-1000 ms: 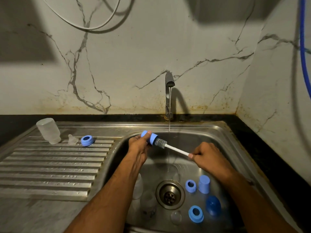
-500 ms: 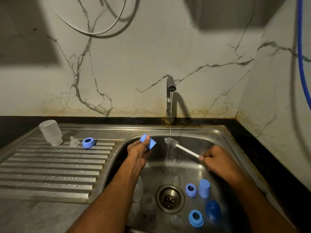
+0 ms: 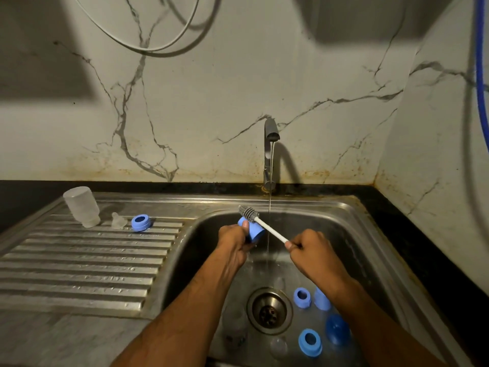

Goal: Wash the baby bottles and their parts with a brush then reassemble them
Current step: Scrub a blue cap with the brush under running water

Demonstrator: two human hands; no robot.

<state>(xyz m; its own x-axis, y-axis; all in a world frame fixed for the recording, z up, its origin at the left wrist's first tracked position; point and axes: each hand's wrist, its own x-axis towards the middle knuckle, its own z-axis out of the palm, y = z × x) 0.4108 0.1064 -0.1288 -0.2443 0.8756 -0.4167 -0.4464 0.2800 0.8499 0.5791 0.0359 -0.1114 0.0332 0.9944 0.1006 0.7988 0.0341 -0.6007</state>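
Over the sink basin (image 3: 352, 234), the left hand (image 3: 234, 243) holds a blue bottle cap (image 3: 253, 231) in a curled grip, and the right hand (image 3: 311, 250) pinches the white handle of the bottle brush (image 3: 260, 222), whose grey bristle head lies against the cap's upper edge. Just beside them a thin stream falls from the tap (image 3: 270, 139). More blue parts (image 3: 309, 341) lie around the drain (image 3: 269, 310), while a clear bottle (image 3: 81, 206), a nipple (image 3: 118, 221) and a blue ring (image 3: 141, 222) stand on the ribbed drainboard (image 3: 79, 266).

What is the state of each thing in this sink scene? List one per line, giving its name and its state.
Tap: running.
Left hand: grips a blue cap.
Right hand: grips the brush, bristles outside the cap.
Clear bottle: upside down on the drainboard.
Blue ring: on the drainboard, unassembled.
Sink: wet, loose blue parts around the drain.
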